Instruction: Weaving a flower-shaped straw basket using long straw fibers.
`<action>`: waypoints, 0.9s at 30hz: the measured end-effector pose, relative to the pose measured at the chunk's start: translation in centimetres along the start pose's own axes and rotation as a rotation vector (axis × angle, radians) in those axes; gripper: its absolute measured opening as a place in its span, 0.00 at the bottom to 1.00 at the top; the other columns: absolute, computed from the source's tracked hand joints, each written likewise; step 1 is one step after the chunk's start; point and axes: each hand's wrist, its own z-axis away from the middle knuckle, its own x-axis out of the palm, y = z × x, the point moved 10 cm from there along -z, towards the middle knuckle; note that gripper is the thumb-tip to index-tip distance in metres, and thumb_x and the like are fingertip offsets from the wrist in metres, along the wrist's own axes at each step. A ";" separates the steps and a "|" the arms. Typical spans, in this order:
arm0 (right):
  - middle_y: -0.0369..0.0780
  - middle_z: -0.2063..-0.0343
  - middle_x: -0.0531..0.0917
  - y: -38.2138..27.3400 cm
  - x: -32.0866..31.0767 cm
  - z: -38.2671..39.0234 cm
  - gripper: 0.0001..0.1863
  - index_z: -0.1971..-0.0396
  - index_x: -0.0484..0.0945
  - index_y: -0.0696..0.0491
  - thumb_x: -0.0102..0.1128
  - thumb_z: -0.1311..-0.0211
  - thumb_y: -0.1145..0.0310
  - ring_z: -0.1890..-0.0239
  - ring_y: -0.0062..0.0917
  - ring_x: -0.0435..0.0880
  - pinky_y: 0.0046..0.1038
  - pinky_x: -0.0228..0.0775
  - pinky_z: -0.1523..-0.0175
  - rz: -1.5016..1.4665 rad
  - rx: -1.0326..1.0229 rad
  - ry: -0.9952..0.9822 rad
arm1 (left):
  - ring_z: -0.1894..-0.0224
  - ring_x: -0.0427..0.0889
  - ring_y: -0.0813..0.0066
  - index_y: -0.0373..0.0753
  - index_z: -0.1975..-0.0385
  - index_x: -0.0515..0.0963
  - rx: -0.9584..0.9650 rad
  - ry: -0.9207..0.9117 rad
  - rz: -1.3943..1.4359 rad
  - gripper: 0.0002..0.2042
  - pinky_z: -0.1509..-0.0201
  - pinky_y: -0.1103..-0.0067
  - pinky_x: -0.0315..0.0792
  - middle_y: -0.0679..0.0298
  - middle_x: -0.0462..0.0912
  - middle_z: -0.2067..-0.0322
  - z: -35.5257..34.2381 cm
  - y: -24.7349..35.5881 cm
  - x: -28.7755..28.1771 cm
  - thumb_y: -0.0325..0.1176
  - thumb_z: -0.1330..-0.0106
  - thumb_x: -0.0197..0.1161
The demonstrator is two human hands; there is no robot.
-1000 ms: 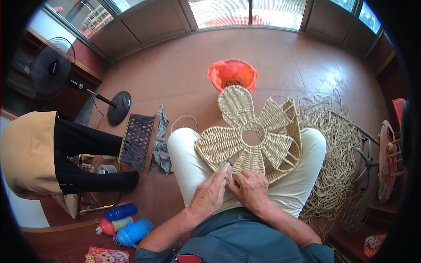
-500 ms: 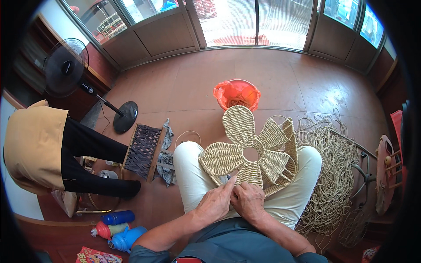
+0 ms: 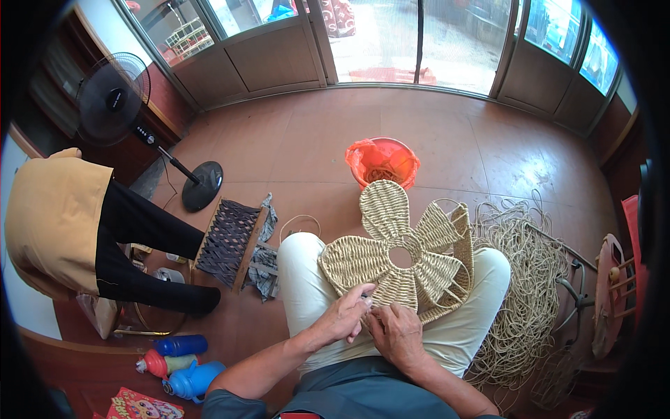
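Mid-frame, the woven flower [image 3: 375, 259] looks light and springy, best held by its rim. The right hand [image 3: 398, 335] pinches its lower edge; the left hand [image 3: 346, 312] has an unclear hold.

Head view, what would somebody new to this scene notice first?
Most likely the big woven flower in the middle, with the left hand and right hand at its nearest petal. Next might come the tangled heap of cord on the floor to the right, and the bright red bucket just beyond the flower.
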 end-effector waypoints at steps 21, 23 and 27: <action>0.46 0.67 0.79 1.1 1.5 0.2 0.10 0.63 0.78 0.53 0.70 0.28 0.64 0.64 0.44 0.84 0.46 0.76 0.57 0.011 0.088 -0.159 | 0.60 0.89 0.53 0.36 0.24 0.64 0.431 0.231 -0.591 0.24 0.56 0.61 0.83 0.45 0.83 0.51 2.6 3.5 0.1 0.30 0.17 0.50; 0.46 0.66 0.79 1.3 1.4 0.1 0.11 0.63 0.78 0.53 0.70 0.28 0.64 0.63 0.45 0.84 0.46 0.76 0.57 0.000 0.101 -0.171 | 0.53 0.89 0.47 0.37 0.25 0.67 0.586 0.352 -0.730 0.23 0.49 0.59 0.83 0.44 0.84 0.50 3.7 5.0 0.3 0.26 0.19 0.51; 0.46 0.66 0.80 1.3 1.3 -0.1 0.11 0.62 0.79 0.54 0.71 0.29 0.63 0.63 0.45 0.84 0.47 0.77 0.56 -0.010 0.124 -0.199 | 0.46 0.86 0.47 0.37 0.27 0.72 0.590 0.362 -0.718 0.24 0.43 0.60 0.81 0.49 0.85 0.50 4.4 5.5 0.5 0.22 0.23 0.54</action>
